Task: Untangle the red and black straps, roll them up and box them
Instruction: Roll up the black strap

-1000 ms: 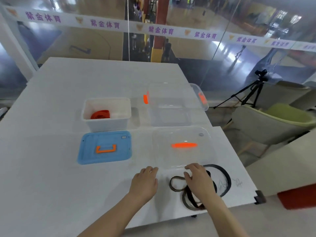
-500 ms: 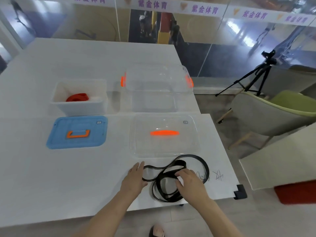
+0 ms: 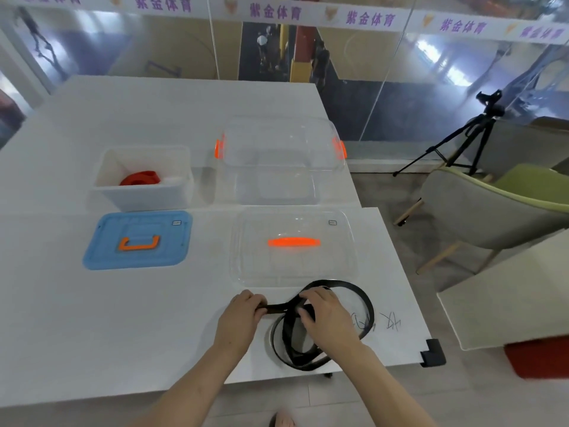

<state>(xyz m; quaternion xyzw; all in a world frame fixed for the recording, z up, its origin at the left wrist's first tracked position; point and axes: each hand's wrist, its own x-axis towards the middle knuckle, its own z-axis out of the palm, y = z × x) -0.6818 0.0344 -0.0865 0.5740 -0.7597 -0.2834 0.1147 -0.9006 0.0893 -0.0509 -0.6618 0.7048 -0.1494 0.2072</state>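
Observation:
A black strap lies in loose loops near the front right edge of the white table. My left hand pinches one end of it at the left. My right hand grips the strap where the loops cross. A rolled red strap sits inside the white box at the back left. A clear box with orange latches stands empty to the right of it.
A blue lid with an orange handle lies in front of the white box. A clear lid with an orange handle lies just beyond the black strap. Chairs and a tripod stand off the table's right side.
Both hands have closed on the black strap. My left hand now pinches its end and my right hand has moved up onto the loops. The strap's loops have shifted.

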